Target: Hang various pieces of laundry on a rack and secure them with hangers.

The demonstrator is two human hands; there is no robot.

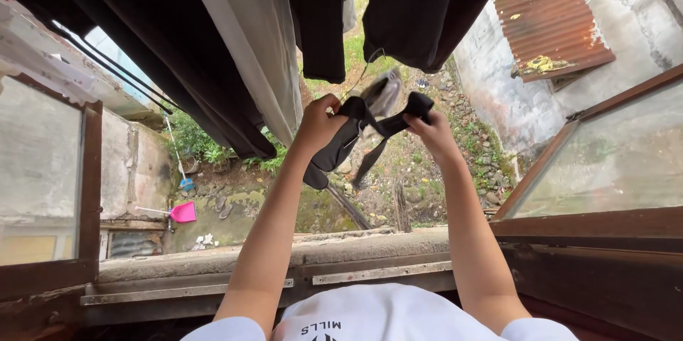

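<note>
Hanging dark clothes (213, 49) crowd overhead — open air below (between shutters).

- Dark hanging clothes (213, 49): tops cut off by the upper edge; what they hang from unseen.
- Small dark garment (356, 131): kind unclear; grey part motion-blurred.
- Left hand (318, 126), right hand (432, 135): fingertips buried in cloth.
- Pink dustpan (183, 211) below: too small for detail.
- Right window pane (605, 163): runs past the edge.

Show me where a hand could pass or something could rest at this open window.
Free: the bare sill left of the left arm. Crowded: above, hanging dark clothes and pale cloth close in over both hands, left hand, right hand, gripping a dark garment.
</note>
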